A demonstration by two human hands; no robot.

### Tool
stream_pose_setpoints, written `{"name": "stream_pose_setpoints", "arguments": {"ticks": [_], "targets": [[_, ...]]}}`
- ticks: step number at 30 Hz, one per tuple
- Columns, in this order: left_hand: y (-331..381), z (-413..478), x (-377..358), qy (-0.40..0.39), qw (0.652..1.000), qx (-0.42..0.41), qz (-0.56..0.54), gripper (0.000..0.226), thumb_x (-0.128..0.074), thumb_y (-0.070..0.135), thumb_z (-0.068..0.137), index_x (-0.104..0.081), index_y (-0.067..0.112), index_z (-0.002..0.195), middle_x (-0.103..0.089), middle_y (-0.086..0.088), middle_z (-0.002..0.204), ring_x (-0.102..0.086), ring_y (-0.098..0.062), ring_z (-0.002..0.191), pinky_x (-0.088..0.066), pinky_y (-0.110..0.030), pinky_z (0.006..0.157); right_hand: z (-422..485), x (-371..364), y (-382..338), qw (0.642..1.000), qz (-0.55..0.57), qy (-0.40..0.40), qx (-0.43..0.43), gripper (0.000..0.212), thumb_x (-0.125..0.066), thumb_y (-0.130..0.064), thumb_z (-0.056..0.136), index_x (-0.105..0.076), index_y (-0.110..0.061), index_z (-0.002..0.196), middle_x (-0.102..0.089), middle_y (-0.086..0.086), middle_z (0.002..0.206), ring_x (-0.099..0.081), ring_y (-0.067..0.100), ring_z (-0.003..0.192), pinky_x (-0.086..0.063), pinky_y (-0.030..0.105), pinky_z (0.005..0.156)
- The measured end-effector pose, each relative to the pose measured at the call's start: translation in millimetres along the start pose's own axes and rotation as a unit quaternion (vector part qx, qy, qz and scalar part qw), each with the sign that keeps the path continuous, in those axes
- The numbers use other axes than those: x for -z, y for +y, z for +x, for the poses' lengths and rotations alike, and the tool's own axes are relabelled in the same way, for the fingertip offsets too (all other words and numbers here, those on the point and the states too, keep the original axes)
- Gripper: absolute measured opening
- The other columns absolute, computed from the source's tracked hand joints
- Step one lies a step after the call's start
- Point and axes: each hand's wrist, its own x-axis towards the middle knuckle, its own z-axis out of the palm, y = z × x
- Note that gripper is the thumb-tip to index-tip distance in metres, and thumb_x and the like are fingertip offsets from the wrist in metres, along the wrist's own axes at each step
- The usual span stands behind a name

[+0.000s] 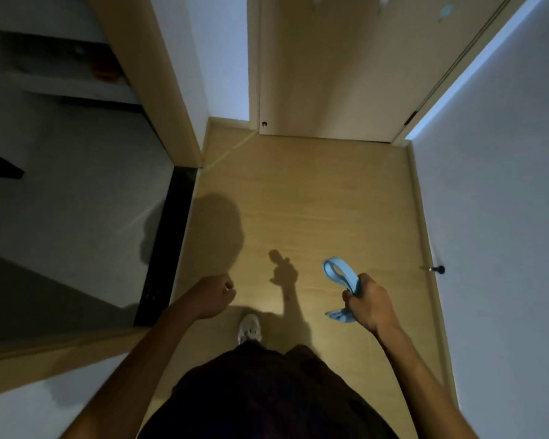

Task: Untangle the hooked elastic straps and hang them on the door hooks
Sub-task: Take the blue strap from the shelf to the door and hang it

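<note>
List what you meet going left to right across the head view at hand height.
Black threshold strip → left hand, closed in a fist → white shoe → light blue strap → right hand gripping it → door stopper at the right wall.

Middle of the blue strap (341, 274) hidden inside the closed right hand (370, 304); hooks on it not discernible. Contents of the curled left hand (214, 296), if any, out of sight. Door (339, 74) cut off by the top edge, with only blurred pale stubs of hooks (382, 1) showing there. Orange thing (105, 72) on the dark shelf at left too dim to identify. One shoe (249, 327) partly covered by dark clothing.
</note>
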Motion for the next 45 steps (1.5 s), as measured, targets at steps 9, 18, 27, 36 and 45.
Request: {"name": "stream_pose_setpoints", "arguments": {"ticks": [9,18,27,36,45], "targets": [[124,126,98,0.027,0.995,-0.084,0.034,0.03,-0.045,0.028,0.094,-0.055,0.01,0.116,-0.061,-0.011,0.121,-0.057,-0.026,0.106,-0.046,-0.037,0.087,108,48,6,0.997,0.018,-0.005,-0.071,0.012,-0.057,-0.011,0.084,-0.046,-0.007,0.089,-0.056,0.01,0.078,-0.048,0.018,0.059,-0.032,0.025,0.048],[189,205,159,0.027,0.999,-0.026,0.009,0.029,-0.044,0.026,0.094,-0.055,0.009,0.115,-0.059,-0.005,0.109,-0.057,-0.024,0.105,-0.046,-0.035,0.089,256,130,-39,1.0,0.004,-0.017,-0.026,0.016,-0.058,-0.013,0.085,-0.043,-0.007,0.085,-0.052,0.01,0.078,-0.047,0.026,0.067,-0.03,0.031,0.056],[192,273,210,0.02,0.999,0.029,-0.031,0.008,-0.044,0.022,0.094,-0.051,0.017,0.095,-0.059,-0.008,0.103,-0.052,-0.019,0.089,-0.046,-0.035,0.081,380,187,-132,0.998,0.014,-0.001,0.055,0.016,-0.058,-0.013,0.086,-0.044,-0.006,0.084,-0.052,0.011,0.075,-0.048,0.026,0.065,-0.03,0.032,0.05],[221,384,324,0.015,0.999,-0.012,-0.031,0.008,-0.044,0.025,0.096,-0.049,0.02,0.099,-0.057,-0.002,0.102,-0.056,-0.021,0.097,-0.045,-0.03,0.08,480,214,-205,0.999,-0.008,-0.016,0.037,0.013,-0.054,-0.017,0.091,-0.043,-0.011,0.092,-0.045,0.0,0.07,-0.042,0.012,0.057,-0.03,0.021,0.049],[299,477,439,0.079,0.993,-0.089,-0.019,0.019,-0.047,0.025,0.092,-0.059,0.014,0.102,-0.064,-0.004,0.105,-0.057,-0.016,0.091,-0.043,-0.028,0.076,541,241,-230,1.0,-0.001,-0.014,-0.004,0.015,-0.057,-0.019,0.09,-0.044,-0.014,0.094,-0.048,-0.006,0.07,-0.046,0.005,0.058,-0.031,0.015,0.048]]}}
